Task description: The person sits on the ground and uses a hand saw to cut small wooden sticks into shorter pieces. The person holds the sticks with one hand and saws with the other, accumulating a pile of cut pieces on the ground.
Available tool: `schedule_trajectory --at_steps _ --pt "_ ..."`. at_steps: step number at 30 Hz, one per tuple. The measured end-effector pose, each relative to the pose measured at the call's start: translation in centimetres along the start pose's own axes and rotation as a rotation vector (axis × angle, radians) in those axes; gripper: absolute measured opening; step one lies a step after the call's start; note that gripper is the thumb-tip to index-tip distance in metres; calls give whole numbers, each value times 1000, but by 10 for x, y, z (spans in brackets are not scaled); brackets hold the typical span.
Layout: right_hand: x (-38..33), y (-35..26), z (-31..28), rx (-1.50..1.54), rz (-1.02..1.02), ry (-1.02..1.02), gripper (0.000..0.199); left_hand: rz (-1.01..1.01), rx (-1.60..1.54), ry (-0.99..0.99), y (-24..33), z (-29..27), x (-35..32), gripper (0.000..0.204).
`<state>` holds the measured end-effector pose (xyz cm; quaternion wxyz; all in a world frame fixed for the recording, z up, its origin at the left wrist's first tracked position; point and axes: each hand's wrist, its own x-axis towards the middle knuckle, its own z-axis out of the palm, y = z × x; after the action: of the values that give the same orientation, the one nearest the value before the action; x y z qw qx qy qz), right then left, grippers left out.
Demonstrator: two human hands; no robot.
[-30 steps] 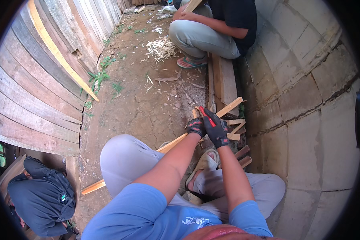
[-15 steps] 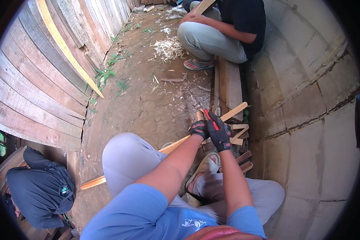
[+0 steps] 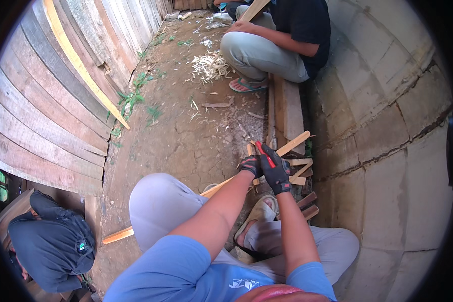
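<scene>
My two dark-gloved hands are close together in front of my knees. The right hand (image 3: 275, 172) is closed round a red-handled tool (image 3: 266, 155); a thin greyish part seems to run on from the handle, but its kind is unclear. My left hand (image 3: 250, 165) is closed beside it, apparently on a long pale wooden strip (image 3: 294, 143). This strip slants from under my left knee, past both hands, to the upper right. The left fingertips, and where tool and wood meet, are hidden.
Short wood offcuts (image 3: 301, 176) lie right of my hands, by a long timber beam (image 3: 289, 110) and a block wall (image 3: 382, 176). Another person (image 3: 297, 40) sits ahead near wood shavings (image 3: 209, 67). A dark-clothed person (image 3: 53, 241) is at lower left. Plank fencing (image 3: 50, 100) stands left.
My hands stay together on the tool and wood, with the red handle slightly lower in view. The surroundings shift a little; nothing is visibly taken up or let go.
</scene>
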<state>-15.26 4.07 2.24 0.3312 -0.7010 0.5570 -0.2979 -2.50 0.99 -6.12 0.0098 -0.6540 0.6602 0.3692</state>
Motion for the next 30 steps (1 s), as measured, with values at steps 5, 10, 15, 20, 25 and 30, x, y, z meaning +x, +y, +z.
schedule_trajectory --at_steps 5,10,15,20,25,30 --pt "-1 3 1 38 -44 18 45 -33 -49 49 6 -8 -12 63" --pt "-2 -5 2 31 -66 21 45 -76 -93 153 0 -2 -15 61" --pt "-4 7 -8 -12 -59 16 44 -57 -67 65 19 -17 -27 61" --pt "-3 -5 -15 -22 -22 -52 44 -81 -134 174 16 -16 -29 50" --pt "-1 -9 -16 -15 -40 -56 44 -54 -147 207 11 -12 -24 49" --pt "-19 -4 -35 -80 -59 -61 42 -73 -137 250 14 -7 -20 46"
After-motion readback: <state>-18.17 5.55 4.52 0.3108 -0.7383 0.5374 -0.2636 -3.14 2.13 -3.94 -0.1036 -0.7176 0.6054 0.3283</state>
